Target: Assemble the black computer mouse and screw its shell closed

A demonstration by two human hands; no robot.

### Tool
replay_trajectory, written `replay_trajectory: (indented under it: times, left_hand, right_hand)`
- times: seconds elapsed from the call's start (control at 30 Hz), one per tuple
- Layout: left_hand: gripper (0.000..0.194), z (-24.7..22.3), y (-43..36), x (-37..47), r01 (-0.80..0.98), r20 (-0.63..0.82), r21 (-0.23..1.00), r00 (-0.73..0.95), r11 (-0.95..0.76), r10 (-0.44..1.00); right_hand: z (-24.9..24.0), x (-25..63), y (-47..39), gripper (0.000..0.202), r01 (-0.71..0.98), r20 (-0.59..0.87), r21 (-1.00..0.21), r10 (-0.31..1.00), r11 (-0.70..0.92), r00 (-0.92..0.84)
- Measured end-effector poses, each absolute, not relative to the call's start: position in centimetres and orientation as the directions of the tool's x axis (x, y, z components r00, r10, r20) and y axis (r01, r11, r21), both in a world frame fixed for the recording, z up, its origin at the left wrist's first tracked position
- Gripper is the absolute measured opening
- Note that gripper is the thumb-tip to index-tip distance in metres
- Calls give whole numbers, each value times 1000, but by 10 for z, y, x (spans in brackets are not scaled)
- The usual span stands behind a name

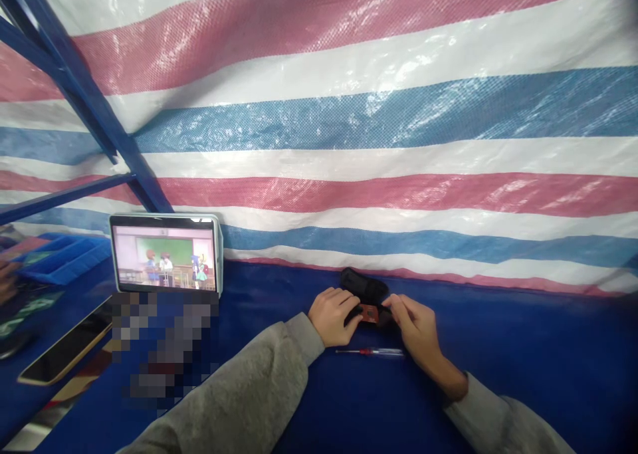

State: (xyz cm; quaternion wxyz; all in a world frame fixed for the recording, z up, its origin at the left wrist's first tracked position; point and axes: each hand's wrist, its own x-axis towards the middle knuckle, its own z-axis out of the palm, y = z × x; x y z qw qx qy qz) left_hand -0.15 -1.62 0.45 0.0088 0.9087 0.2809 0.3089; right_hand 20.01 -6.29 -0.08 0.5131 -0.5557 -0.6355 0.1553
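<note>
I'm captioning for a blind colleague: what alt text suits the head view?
A person's left hand and right hand flank a small brown piece at a blue table, a screwdriver lying nearer the camera. A tablet showing a cartoon stands to the left; a striped sheet hangs behind.

Glossy woven plastic sheeting (349, 123), smooth tabletop (538, 354), matt-looking brown piece (369, 314), clear plastic screwdriver handle (389, 353), cloth sleeves (249, 387)

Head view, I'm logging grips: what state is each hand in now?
Left hand: closed on the left end of the brown board.
Right hand: closed, pinching; what it holds cannot be told.
</note>
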Motion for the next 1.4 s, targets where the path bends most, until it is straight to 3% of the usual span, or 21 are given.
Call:
replay_trajectory:
  times: [0.37, 0.53, 0.67, 0.8, 1.1, 1.27, 1.4]
  left_hand:
    - [21, -2, -13, -2, 510, 490, 312, 636, -802, 596]
    - [24, 3, -12, -2, 562, 454, 297, 628, -772, 632]
    - [21, 5, -11, -2, 582, 404, 264, 657, -769, 636]
    - [22, 5, -10, -1, 595, 381, 265, 658, -759, 649]
    - [25, 4, -7, -2, 598, 384, 315, 630, -737, 676]
    - [43, 7, -11, -4, 575, 542, 421, 460, -702, 703]
    - [66, 8, -11, -5, 528, 593, 438, 439, -728, 675]
  right_hand:
    - [2, 201, -64, 33, 584, 509, -733, 851, 350, 129]
    - [-1, 204, -54, 21, 701, 623, -589, 779, 402, 76]
    - [-14, 212, -41, 27, 775, 547, -514, 836, 368, -35]
    - [-21, 219, -34, 22, 752, 495, -538, 865, 381, -84]
    - [11, 228, -34, 24, 719, 564, -563, 825, 407, -26]
    - [40, 228, -42, 32, 639, 426, -724, 897, 261, 117]
    - [56, 220, -48, 36, 453, 292, -862, 954, 228, 74]
